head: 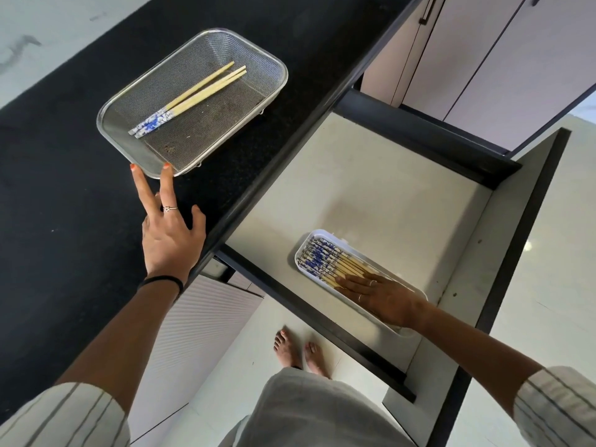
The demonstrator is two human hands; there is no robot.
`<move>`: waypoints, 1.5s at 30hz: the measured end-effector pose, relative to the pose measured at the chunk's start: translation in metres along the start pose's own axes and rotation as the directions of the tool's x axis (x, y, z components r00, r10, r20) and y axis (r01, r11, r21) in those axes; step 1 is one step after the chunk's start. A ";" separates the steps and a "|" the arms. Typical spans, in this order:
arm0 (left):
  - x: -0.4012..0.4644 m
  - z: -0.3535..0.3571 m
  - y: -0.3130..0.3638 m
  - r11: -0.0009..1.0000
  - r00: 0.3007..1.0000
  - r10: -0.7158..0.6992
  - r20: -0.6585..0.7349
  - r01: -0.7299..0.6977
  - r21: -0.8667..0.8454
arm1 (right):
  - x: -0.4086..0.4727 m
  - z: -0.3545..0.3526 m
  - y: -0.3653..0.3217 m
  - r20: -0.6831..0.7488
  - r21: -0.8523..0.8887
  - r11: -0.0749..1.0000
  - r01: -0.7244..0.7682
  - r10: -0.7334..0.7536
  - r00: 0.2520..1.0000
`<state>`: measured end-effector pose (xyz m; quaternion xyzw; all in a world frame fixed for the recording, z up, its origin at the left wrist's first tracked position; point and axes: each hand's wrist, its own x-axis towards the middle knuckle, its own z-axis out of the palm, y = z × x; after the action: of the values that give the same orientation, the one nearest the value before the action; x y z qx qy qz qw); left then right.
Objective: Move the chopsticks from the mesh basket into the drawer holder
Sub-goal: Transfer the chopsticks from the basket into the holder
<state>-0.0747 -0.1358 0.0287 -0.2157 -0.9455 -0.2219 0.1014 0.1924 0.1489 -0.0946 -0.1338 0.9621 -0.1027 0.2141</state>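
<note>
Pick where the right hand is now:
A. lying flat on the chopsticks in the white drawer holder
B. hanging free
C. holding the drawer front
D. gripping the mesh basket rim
A: the right hand lies palm-down across the chopsticks in the white holder.

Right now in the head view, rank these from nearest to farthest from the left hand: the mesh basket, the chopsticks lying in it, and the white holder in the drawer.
From the left hand, open on the black counter:
1. Mesh basket, its near rim at the fingertips, just ahead.
2. Loose chopsticks, inside the basket, further ahead.
3. White holder, down in the open drawer to the right, under the right hand.
</note>
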 end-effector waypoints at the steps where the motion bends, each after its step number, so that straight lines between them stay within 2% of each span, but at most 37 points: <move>1: 0.000 0.000 0.000 1.000 1.000 -0.002 0.000 0.002 0.001 | -0.001 0.000 0.000 0.004 -0.009 1.000 0.005 -0.005 1.000; 7: 0.000 0.002 -0.001 1.000 1.000 0.005 -0.011 -0.005 -0.008 | -0.002 -0.005 0.000 0.044 -0.075 0.996 0.051 -0.048 0.998; 10: 0.000 0.002 -0.002 1.000 1.000 0.014 -0.018 -0.014 -0.007 | -0.002 -0.010 -0.002 0.061 -0.033 0.998 0.058 -0.056 0.997; 14: 0.000 0.002 -0.001 1.000 1.000 0.004 -0.015 -0.004 -0.011 | -0.001 -0.013 -0.001 -0.011 0.054 0.996 -0.072 0.073 0.997; 16: 0.000 0.001 -0.001 1.000 1.000 0.002 -0.013 -0.002 -0.009 | 0.000 -0.011 -0.004 0.002 0.057 0.988 -0.147 0.147 0.989; 21: 0.000 0.001 0.000 1.000 1.000 -0.004 -0.005 0.004 -0.010 | 0.000 -0.015 -0.009 0.078 0.106 0.986 -0.132 0.124 0.989; 23: 0.000 0.001 0.000 1.000 1.000 -0.003 -0.005 0.003 -0.009 | -0.001 -0.017 -0.009 0.027 0.081 0.991 -0.106 0.105 0.994; 25: 0.000 0.001 -0.001 1.000 1.000 -0.001 -0.008 0.001 -0.007 | -0.001 -0.015 -0.009 -0.044 0.059 0.988 -0.145 0.148 0.988; 27: 0.000 0.002 -0.002 1.000 1.000 -0.004 -0.007 0.004 -0.008 | -0.001 -0.012 -0.010 -0.026 0.036 0.981 -0.192 0.193 0.981; 34: 0.000 0.001 -0.002 1.000 1.000 0.007 -0.008 -0.007 -0.006 | 0.015 -0.011 -0.011 -0.044 -0.074 0.983 -0.170 0.167 0.985; 38: 0.001 0.001 -0.002 1.000 1.000 0.011 -0.003 -0.011 -0.011 | 0.015 -0.020 -0.016 -0.220 -0.052 0.986 -0.158 0.143 0.965; 40: 0.001 0.001 -0.002 1.000 1.000 0.011 -0.007 -0.011 -0.012 | 0.012 -0.020 -0.018 -0.245 -0.031 0.984 -0.173 0.160 0.956; 45: 0.001 0.001 -0.002 1.000 1.000 0.013 -0.008 -0.013 -0.012 | 0.013 -0.009 -0.012 -0.102 -0.039 0.980 -0.197 0.192 0.976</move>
<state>-0.0763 -0.1366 0.0277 -0.2217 -0.9423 -0.2277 0.1052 0.1799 0.1348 -0.0879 -0.0389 0.9821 -0.0642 0.1725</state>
